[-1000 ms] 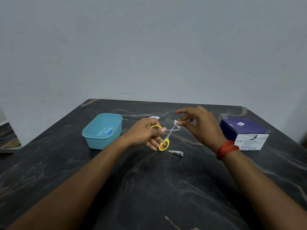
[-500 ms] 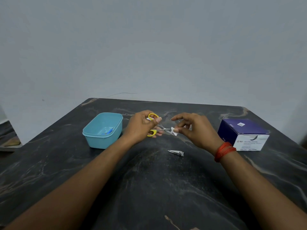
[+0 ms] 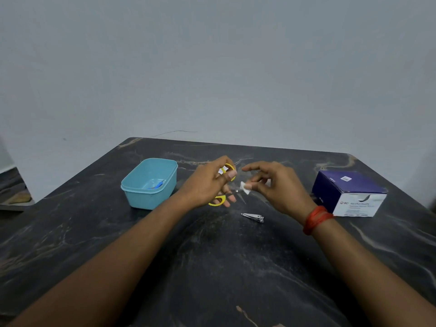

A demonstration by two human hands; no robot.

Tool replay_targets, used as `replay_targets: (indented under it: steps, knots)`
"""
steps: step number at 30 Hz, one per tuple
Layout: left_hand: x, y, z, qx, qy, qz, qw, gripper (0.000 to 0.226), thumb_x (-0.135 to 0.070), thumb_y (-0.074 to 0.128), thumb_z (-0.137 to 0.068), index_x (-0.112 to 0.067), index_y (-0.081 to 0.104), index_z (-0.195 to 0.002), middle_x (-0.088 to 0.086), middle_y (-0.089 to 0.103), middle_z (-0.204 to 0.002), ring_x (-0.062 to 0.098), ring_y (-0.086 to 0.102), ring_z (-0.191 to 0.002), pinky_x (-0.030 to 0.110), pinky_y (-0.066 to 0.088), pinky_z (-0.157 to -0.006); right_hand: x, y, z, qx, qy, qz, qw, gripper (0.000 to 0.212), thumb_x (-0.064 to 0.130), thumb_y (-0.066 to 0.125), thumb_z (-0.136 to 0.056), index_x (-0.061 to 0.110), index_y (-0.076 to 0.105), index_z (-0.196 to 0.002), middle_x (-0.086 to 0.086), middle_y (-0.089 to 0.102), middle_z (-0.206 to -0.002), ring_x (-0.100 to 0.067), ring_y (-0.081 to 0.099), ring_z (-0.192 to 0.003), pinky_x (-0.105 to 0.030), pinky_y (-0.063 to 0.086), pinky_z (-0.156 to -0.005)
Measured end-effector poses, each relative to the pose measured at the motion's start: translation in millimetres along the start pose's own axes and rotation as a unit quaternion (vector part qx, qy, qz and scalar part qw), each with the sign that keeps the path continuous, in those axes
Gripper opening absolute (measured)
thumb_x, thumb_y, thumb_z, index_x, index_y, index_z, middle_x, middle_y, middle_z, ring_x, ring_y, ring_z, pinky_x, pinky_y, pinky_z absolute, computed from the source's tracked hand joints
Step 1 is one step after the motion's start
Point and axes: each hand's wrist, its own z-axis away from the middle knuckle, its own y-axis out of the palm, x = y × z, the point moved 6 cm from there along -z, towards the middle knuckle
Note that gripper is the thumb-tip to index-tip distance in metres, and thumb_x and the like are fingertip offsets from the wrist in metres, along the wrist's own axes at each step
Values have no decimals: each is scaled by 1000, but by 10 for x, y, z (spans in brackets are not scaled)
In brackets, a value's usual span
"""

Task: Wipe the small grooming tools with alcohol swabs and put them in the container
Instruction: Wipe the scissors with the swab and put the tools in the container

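Observation:
My left hand [image 3: 207, 185] grips small yellow-handled scissors [image 3: 218, 200] by the finger loops, above the dark table. The blades stand apart and point right. My right hand [image 3: 276, 187] pinches a small white alcohol swab [image 3: 245, 187] against the blades near the pivot. A metal nail clipper [image 3: 253, 217] lies on the table just in front of both hands. The light blue container [image 3: 151, 185] stands to the left of my left hand, with a blue tool [image 3: 157, 184] lying inside it.
A purple and white swab box [image 3: 351, 194] stands at the right, near the edge of the dark marble table [image 3: 212, 267]. A small white scrap [image 3: 221, 171] shows behind my left hand. A grey wall rises behind the table.
My left hand has turned the scissors from hanging upright to lying level, and the blades have opened. My right hand with the swab has dropped lower and moved along the blades towards the pivot.

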Motion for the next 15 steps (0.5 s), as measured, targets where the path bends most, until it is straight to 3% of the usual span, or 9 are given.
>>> replay_targets:
  steps: [3, 9, 15]
  knots:
    - [-37, -8, 6, -2, 16, -19, 1000, 15, -34, 44, -105, -20, 49, -104, 13, 75, -72, 28, 74, -60, 28, 54, -52, 49, 98, 7, 16, -19, 5, 1000, 33, 36, 76, -84, 36, 66, -116, 20, 74, -82, -3, 58, -89, -22, 44, -81]
    - [-37, -54, -1, -23, 13, -27, 999, 15, -34, 41, -106, -21, 49, -105, 12, 75, -72, 28, 74, -60, 29, 53, -56, 31, 53, -6, 36, -8, 6, 999, 41, 37, 76, -84, 37, 56, -120, 18, 73, -84, -5, 64, -90, -29, 50, -81]
    - [-27, 54, 18, 6, 2, -9, 1000, 16, -35, 41, -106, -21, 49, -105, 13, 75, -71, 31, 73, -59, 39, 54, -59, 43, 99, 24, 51, 2, -50, 997, 44, 29, 79, -82, 30, 57, -120, 12, 74, -81, -1, 65, -81, -14, 41, -72]
